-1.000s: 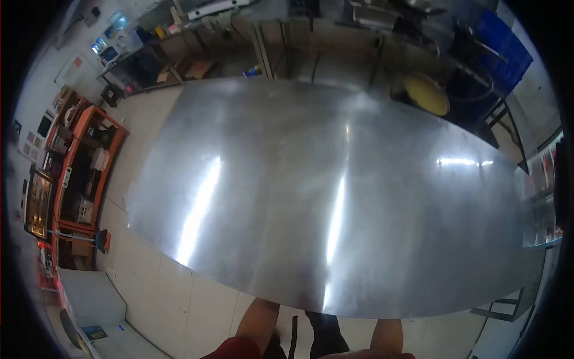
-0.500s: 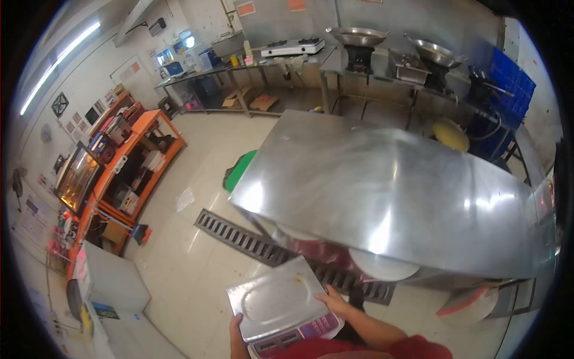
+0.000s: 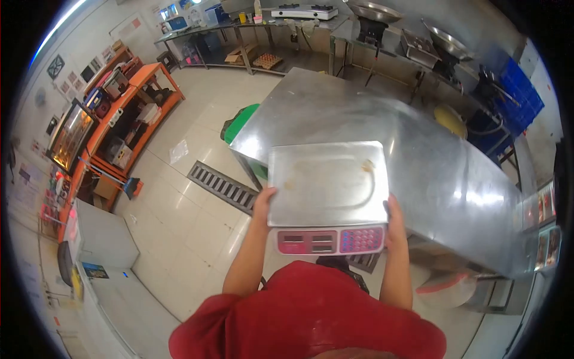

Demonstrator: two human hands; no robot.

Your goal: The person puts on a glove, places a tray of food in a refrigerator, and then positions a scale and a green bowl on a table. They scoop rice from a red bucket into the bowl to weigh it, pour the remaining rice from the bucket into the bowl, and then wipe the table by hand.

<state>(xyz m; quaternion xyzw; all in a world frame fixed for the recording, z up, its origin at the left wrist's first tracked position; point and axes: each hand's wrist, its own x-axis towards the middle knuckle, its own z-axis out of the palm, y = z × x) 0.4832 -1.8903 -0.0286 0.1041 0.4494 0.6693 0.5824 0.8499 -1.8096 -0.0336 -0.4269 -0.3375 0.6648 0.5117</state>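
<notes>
Around the frame's centre, a scale (image 3: 326, 188) is clasped at its left edge by the left hand (image 3: 263, 204) and at its right by the right hand (image 3: 395, 222), partly hiding the steel table (image 3: 439, 161).

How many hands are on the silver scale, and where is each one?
2: the left hand at the left side of the scale, the right hand at its right side. Some fingers are hidden.

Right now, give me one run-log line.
left hand: holds scale, left side | right hand: holds scale, right side | keypad: near side | table: partly behind scale, contact unclear
</notes>
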